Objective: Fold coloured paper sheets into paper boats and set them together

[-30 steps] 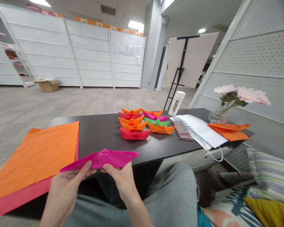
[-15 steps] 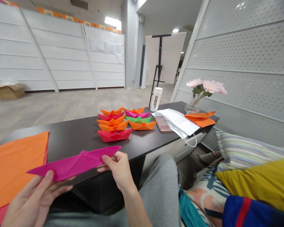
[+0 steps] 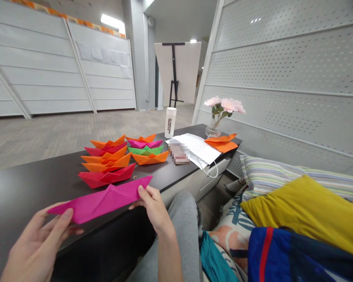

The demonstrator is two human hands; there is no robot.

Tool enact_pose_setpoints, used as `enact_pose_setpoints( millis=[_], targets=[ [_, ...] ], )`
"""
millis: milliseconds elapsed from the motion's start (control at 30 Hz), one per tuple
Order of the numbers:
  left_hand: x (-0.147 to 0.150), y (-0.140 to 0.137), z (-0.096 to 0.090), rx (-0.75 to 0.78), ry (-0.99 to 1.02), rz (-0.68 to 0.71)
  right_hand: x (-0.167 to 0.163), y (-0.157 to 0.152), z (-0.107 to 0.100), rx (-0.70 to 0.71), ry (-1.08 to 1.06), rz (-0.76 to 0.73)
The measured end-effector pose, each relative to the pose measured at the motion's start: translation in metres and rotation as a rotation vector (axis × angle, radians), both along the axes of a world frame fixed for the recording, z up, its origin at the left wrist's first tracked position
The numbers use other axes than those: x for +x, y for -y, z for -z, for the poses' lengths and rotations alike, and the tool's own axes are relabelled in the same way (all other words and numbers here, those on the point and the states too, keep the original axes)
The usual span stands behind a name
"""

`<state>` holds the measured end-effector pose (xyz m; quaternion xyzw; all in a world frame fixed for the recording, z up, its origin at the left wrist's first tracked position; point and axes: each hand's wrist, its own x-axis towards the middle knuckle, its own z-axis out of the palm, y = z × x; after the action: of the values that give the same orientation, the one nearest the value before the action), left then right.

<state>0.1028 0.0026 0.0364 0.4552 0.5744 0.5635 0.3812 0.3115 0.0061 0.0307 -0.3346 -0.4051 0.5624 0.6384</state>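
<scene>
A magenta paper boat (image 3: 106, 201), long and flattened with a small peak in its middle, is held up above the near edge of the dark table. My left hand (image 3: 44, 235) pinches its left end between thumb and fingers. At the other end, my right hand (image 3: 153, 205) grips the tip the same way. Just beyond stand two rows of folded paper boats: a red boat (image 3: 106, 176) is nearest, with several orange ones behind it. In the second row are an orange boat (image 3: 150, 158), a green boat (image 3: 146, 150) and another magenta boat (image 3: 144, 143).
On the dark table (image 3: 17, 188) stand a white cylinder (image 3: 170, 122) and a glass flower vase (image 3: 213, 129). White papers (image 3: 194, 145), a blurred-out item (image 3: 179, 153) and orange paper (image 3: 222, 144) lie on its right part. Cushions (image 3: 306, 207) are to my right.
The view has turned to the right, so the orange sheets at the left have left the picture. Both hands keep hold of the magenta paper boat.
</scene>
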Motion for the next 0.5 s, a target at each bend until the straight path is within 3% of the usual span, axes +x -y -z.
enact_pose_setpoints(
  millis=[133, 233, 333, 500],
  targets=[
    [0.033, -0.022, 0.000, 0.035, 0.070, 0.052, 0.026, -0.012, 0.018, 0.023, 0.140, 0.286],
    [0.051, -0.039, -0.005, 0.030, -0.012, 0.128, 0.047, -0.023, 0.029, 0.001, 0.252, 0.467],
    [0.064, -0.052, -0.017, 0.037, -0.141, 0.245, 0.073, -0.041, 0.028, 0.003, 0.311, 0.504],
    [0.085, -0.077, -0.039, 0.158, -0.461, 0.278, 0.117, -0.083, 0.007, 0.098, 0.443, 0.523]
  ],
)
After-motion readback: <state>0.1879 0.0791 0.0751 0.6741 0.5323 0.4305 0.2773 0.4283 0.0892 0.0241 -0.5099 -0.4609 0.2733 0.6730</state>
